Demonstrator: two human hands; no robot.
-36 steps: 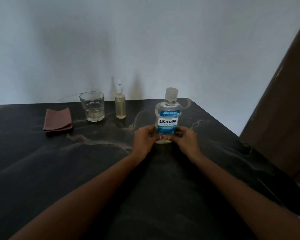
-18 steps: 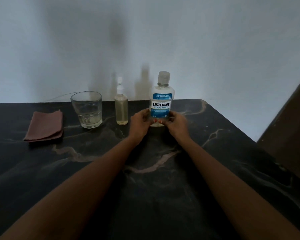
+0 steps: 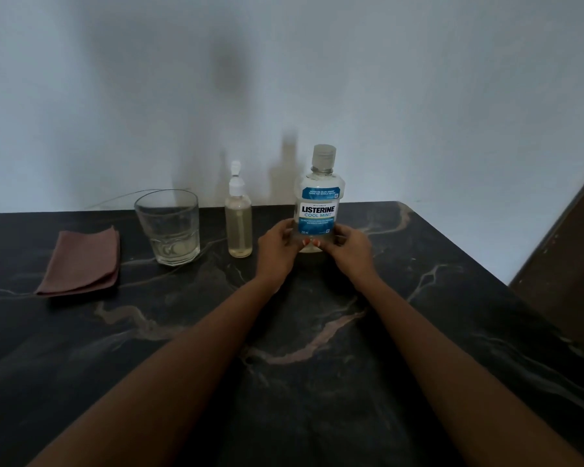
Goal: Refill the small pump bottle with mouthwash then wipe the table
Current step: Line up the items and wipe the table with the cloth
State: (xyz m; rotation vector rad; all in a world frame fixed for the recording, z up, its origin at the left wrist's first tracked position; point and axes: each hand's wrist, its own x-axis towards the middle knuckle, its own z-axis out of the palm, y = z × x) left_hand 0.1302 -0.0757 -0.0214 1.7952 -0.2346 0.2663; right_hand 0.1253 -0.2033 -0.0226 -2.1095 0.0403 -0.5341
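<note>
Standing upright near the far edge of the dark marbled table [image 3: 317,382], the mouthwash bottle [image 3: 319,200] serves as landmark; notes run left to right.

Far left of the bottle: folded brown cloth [image 3: 81,261], lying flat, well apart from everything else.

Next: clear faceted glass [image 3: 167,227], a little pale liquid in its bottom, between the cloth and the pump bottle.

Just left of the landmark: small pump bottle [image 3: 238,224], upright, white pump head on, pale yellowish liquid inside. Not touched by either hand.

Left hand [image 3: 277,251]: fingers wrapped on the landmark's lower left side, grasping it.

Mouthwash bottle itself: clear body, grey-clear cap closed on top. Blue-and-white label reads "LISTERINE", "COOL MINT" beneath it, "250 ml" at the lower left corner. Finer print on the upper and lower blue bands too small to read. Base appears to sit on the tabletop, partly hidden by the fingers.

Right hand [image 3: 349,251]: clasping the lower right side, thumb across the front; the two thumbs nearly meet below the label.

Right of the landmark: dark wooden panel [image 3: 567,257] at the frame edge.
</note>
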